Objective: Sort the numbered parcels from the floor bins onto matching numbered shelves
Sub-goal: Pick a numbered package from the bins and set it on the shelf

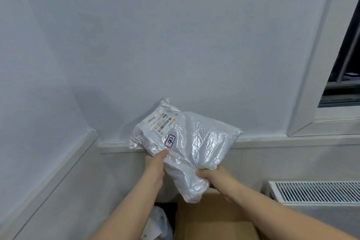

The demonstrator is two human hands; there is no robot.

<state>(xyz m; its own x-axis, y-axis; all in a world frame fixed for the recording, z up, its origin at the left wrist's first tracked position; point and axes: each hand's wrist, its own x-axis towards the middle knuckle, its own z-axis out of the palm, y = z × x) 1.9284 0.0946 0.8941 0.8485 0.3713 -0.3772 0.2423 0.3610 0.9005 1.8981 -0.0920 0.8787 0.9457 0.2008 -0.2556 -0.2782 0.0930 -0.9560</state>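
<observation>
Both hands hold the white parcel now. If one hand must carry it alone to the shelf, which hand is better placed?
Probably the left hand. It grips the parcel near its middle, just below the numbered sticker, so the bulk is supported. The right hand only pinches bunched plastic at a lower edge.

Parcel [185,146] above cardboard box [214,220]; radiator [315,191] right; bag [159,224], perhaps, left.

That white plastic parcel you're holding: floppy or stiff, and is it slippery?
Probably floppy: the white plastic parcel is creased and bunches where the right hand grips it. Its glossy film may be slippery, hence perhaps the left hand holding too. Seems light.
</observation>
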